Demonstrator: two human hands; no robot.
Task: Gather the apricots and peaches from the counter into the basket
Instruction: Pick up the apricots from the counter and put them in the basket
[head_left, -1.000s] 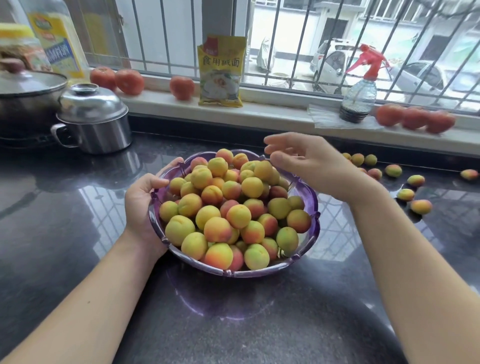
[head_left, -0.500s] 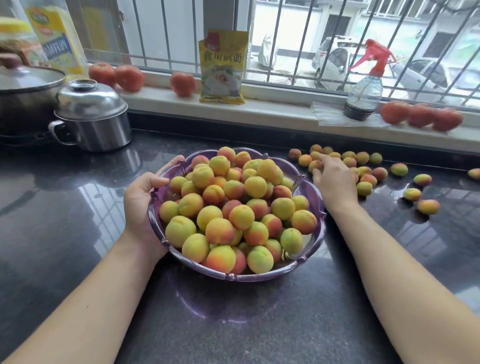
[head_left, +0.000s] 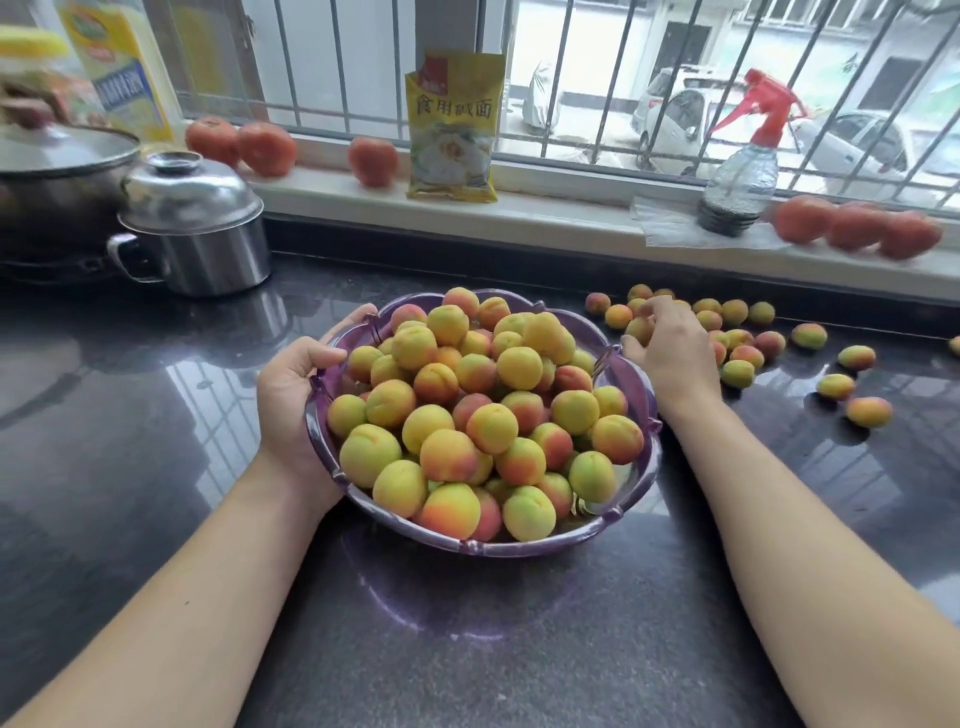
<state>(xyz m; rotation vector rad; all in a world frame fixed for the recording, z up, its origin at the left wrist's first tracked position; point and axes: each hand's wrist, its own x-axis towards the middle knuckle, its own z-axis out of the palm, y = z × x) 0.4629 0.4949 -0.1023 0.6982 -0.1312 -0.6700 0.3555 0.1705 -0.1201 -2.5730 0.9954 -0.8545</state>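
Note:
A purple plastic basket (head_left: 631, 512) sits mid-counter, heaped with yellow, green and orange-red apricots and peaches (head_left: 483, 410). My left hand (head_left: 293, 400) grips the basket's left rim, thumb over the edge. Just right of the basket, my right hand (head_left: 670, 353) rests among the loose fruit on the counter, and its curled fingers close round one small fruit (head_left: 638, 330). Several more loose fruits (head_left: 748, 356) lie scattered on the dark counter to the right of that hand.
A steel lidded pot (head_left: 195, 228) and a larger pan (head_left: 47, 176) stand at back left. The windowsill carries tomatoes (head_left: 262, 148), a yellow packet (head_left: 454, 124), a spray bottle (head_left: 740, 171) and more tomatoes (head_left: 857, 228). The dark stone counter (head_left: 493, 649) reaches to the front edge.
My right hand left the top of the basket and came down among the loose fruit on the right, where its fingers have curled round one. The left hand stays on the rim.

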